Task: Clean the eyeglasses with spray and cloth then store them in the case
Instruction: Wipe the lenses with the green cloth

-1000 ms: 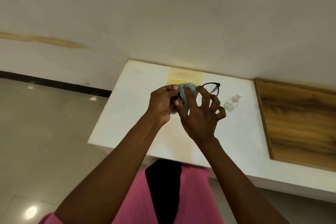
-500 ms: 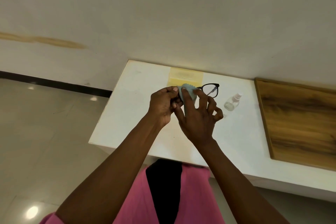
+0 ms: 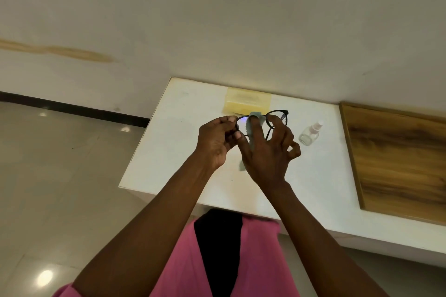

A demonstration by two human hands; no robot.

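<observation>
Hiding perhaps one eyeglasses [image 3: 277, 119] lens: cloth [image 3: 251, 128].

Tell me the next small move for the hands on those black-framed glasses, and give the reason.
Probably shift the pale blue cleaning cloth across to the other lens. The right hand pinches the cloth over the lens nearer the left hand, which grips the black-framed eyeglasses at that end. The far lens is uncovered. The clear spray bottle and yellow case sit on the white table.

White table [image 3: 183, 142] — yellow case [image 3: 246, 102], spray bottle [image 3: 309, 133] on it.
</observation>
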